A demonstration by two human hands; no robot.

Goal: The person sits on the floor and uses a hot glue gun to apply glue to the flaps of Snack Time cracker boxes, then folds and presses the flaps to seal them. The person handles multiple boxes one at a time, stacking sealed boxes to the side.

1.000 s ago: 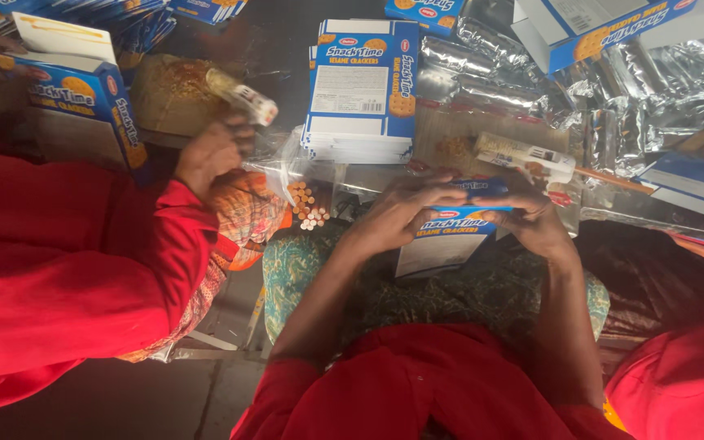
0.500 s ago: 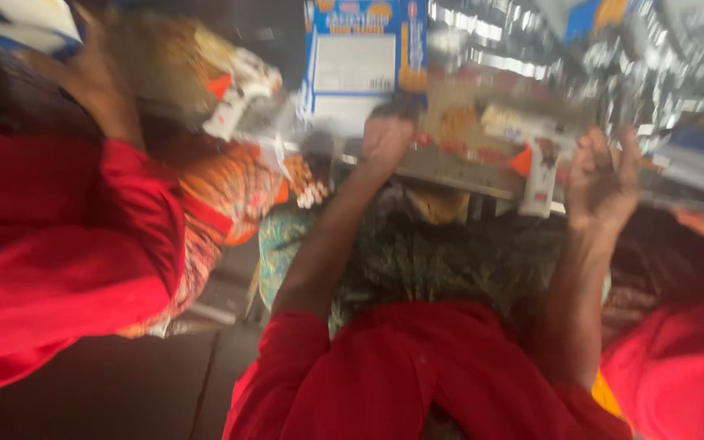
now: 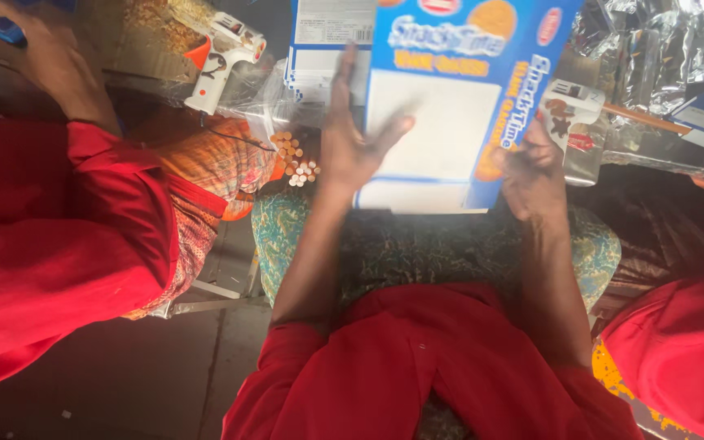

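Note:
A flat blue and white carton (image 3: 450, 106) with pictures of round biscuits is held up in front of me, over my lap. My right hand (image 3: 531, 175) grips it at its lower right edge. My left hand (image 3: 352, 143) lies flat against its left side with the fingers spread, not gripping. Both of my sleeves are red.
A white glue gun with an orange trigger (image 3: 222, 57) lies at the upper left, and a second one (image 3: 568, 110) sits by my right hand. More flat cartons (image 3: 319, 41) are stacked behind. Silver foil packets (image 3: 662, 49) fill the upper right. A co-worker's hand (image 3: 50, 61) and red sleeve are at left.
My hands left the small pack on my lap and reached forward. Now they have a large flat carton raised before me, the right gripping, the left spread on it.

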